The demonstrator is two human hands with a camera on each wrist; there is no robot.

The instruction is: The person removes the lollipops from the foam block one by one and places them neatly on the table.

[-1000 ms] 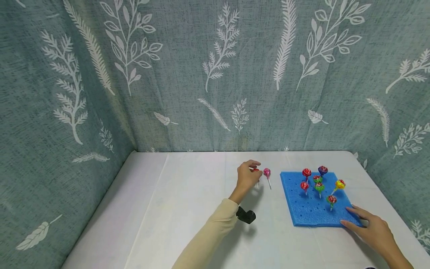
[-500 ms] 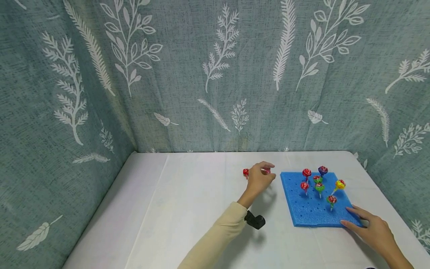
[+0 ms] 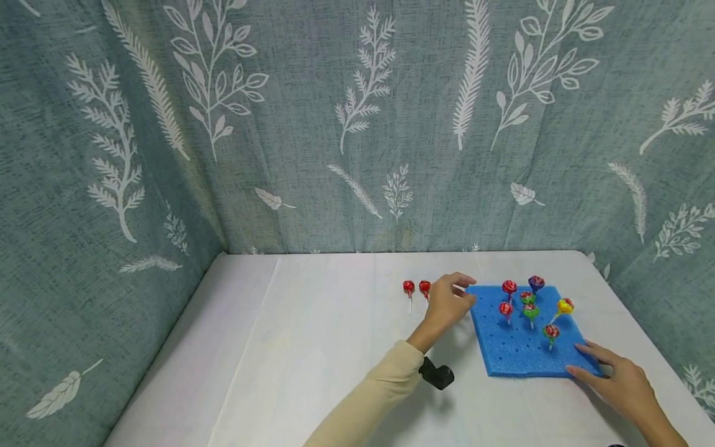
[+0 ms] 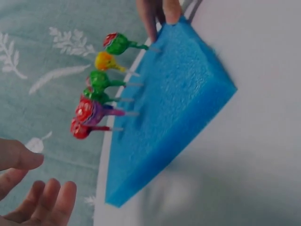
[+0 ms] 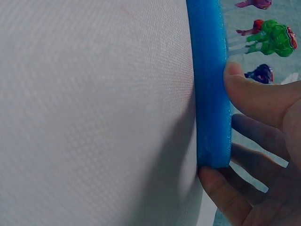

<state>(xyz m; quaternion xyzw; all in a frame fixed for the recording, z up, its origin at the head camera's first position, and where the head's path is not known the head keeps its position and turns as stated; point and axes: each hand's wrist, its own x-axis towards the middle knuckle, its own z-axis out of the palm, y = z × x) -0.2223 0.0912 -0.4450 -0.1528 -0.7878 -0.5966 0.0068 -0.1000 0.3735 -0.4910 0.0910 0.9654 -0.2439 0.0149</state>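
Observation:
My left hand [image 3: 447, 303] hovers by the left back corner of a blue foam board [image 3: 508, 347]. Its fingers are spread and relaxed, and the left wrist view shows no object between the thumb [image 4: 23, 157] and fingertips [image 4: 66, 200]. Two red lollipops [image 3: 409, 286] lie just left of it; the spot where a pink one lay is hidden behind the hand. Several lollipops stand in the board by their sticks, among them a yellow one [image 3: 565, 307], a green one [image 3: 530, 311] and a dark blue one [image 3: 536, 284]. My right hand [image 3: 628, 388] grips the board's front right corner between thumb and fingers.
A white-covered table [image 3: 313, 335] lies beneath everything. Green-blue leaf-patterned fabric [image 3: 301, 124] hangs behind it and along the sides. Several small holes dot the board's top. A black camera mount [image 3: 437, 374] hangs at my left wrist.
My left hand has moved rightward past the loose lollipops to the board's edge, uncovering both red ones and covering the pink one's place. The right hand and board stay still.

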